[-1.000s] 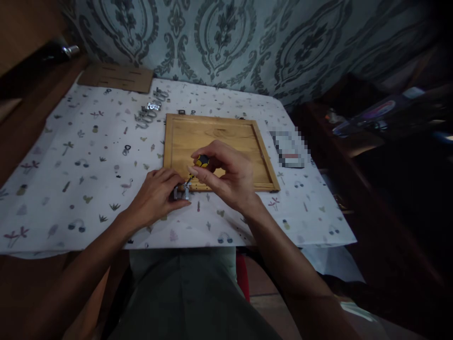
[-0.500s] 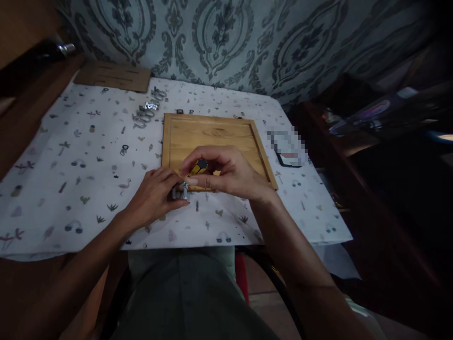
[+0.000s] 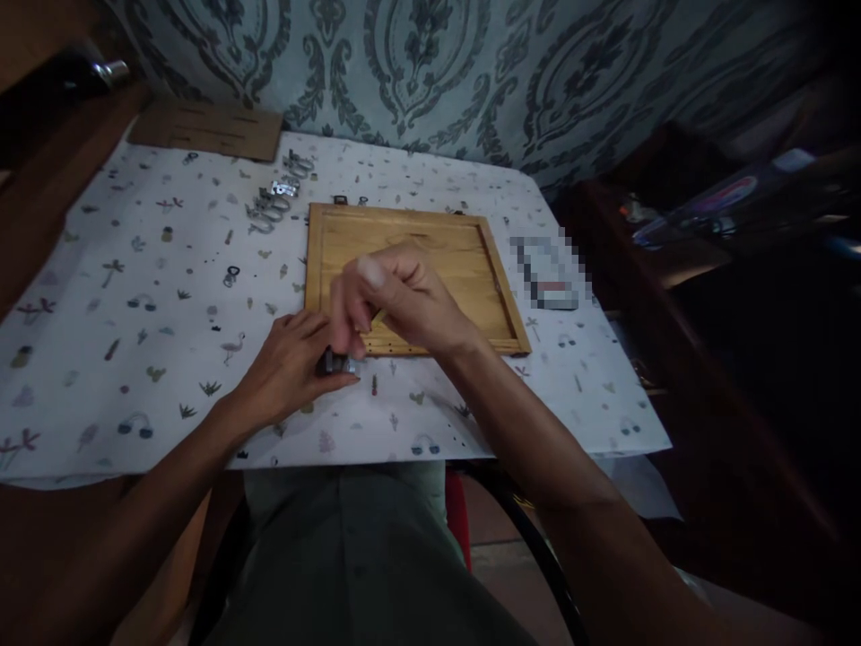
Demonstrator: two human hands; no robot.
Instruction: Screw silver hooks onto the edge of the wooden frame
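My left hand (image 3: 286, 363) is closed around a small silver metal fitting (image 3: 342, 363) at the near left edge of a framed wooden panel (image 3: 423, 229). Its thumb stretches along the near side of the fitting, and the fingers lie over the panel's corner. Just above, my right hand (image 3: 396, 301) is curled, thumb on top, around a yellow-and-black screwdriver (image 3: 378, 317). Only a sliver of the handle shows; the tip is hidden behind the fingers. Small dark holes dot the panel's near edge beside the right hand.
Several silver metal fittings (image 3: 273, 208) lie in a row left of the panel. A cardboard piece (image 3: 205, 130) rests at the back left. To the right lies a blurred-out, phone-like object (image 3: 552, 278). A patterned white cloth (image 3: 181, 359) covers the table.
My right hand has rolled over, bringing the thumb up and hiding most of the screwdriver's handle. The left hand still holds the fitting in place. The view has tilted slightly.
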